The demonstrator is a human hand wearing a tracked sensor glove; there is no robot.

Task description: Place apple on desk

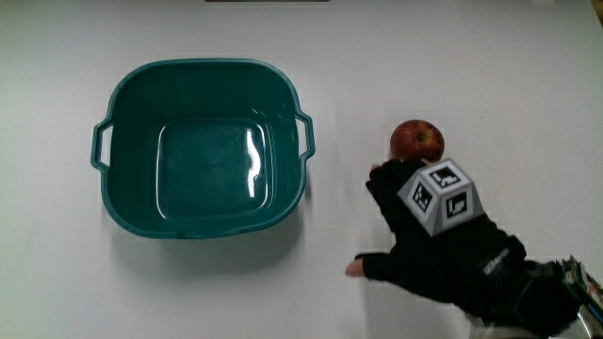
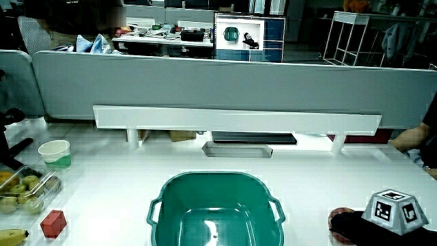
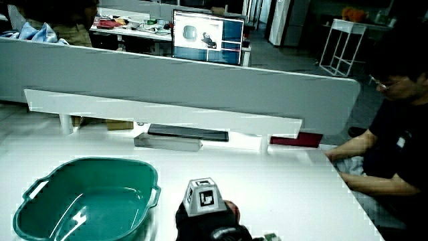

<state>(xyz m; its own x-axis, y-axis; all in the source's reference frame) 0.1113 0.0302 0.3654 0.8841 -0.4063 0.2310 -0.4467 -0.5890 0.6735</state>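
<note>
A red apple (image 1: pixel 416 139) rests on the white table beside the teal basin (image 1: pixel 300 141), outside it. The gloved hand (image 1: pixel 407 240) lies on the table just nearer to the person than the apple. Its fingers (image 1: pixel 384 177) stretch toward the apple and reach its near side, while the thumb (image 1: pixel 363 268) is spread away and does not wrap the fruit. The patterned cube (image 1: pixel 439 196) sits on the hand's back. In a side view the apple (image 2: pixel 336 219) shows partly, with the hand (image 2: pixel 358 225) against it. In a side view the hand (image 3: pixel 207 226) covers most of the apple (image 3: pixel 231 207).
The teal basin (image 2: pixel 213 179) holds nothing and stands mid-table with a handle at each end. At the table's edge in a side view are a paper cup (image 2: pixel 56 153), a clear box of fruit (image 2: pixel 20 188), a red cube (image 2: pixel 53 223) and a banana (image 2: pixel 10 236). A low grey partition (image 2: pixel 205 82) bounds the table.
</note>
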